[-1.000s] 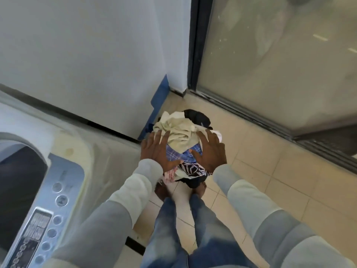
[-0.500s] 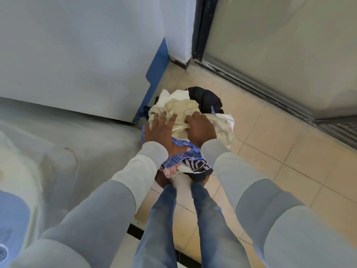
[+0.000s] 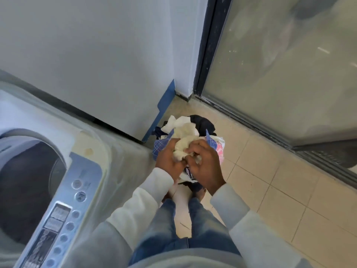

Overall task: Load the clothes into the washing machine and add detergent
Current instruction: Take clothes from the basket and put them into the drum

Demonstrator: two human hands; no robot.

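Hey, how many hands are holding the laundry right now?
2. The left hand grips the cream cloth on its left side; the right hand grips its right side. Neither is hidden.

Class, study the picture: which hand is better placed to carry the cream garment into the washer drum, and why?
Probably the left hand: it and the right hand both grip the cream garment, but the open drum lies on the left side; the right would have to cross the body.

Two hands in shot, left hand (image 3: 170,161) and right hand (image 3: 204,165); one heap of clothes (image 3: 185,130), one washer (image 3: 58,136) with one control panel (image 3: 63,219), one glass door (image 3: 280,74), two feet (image 3: 200,192).
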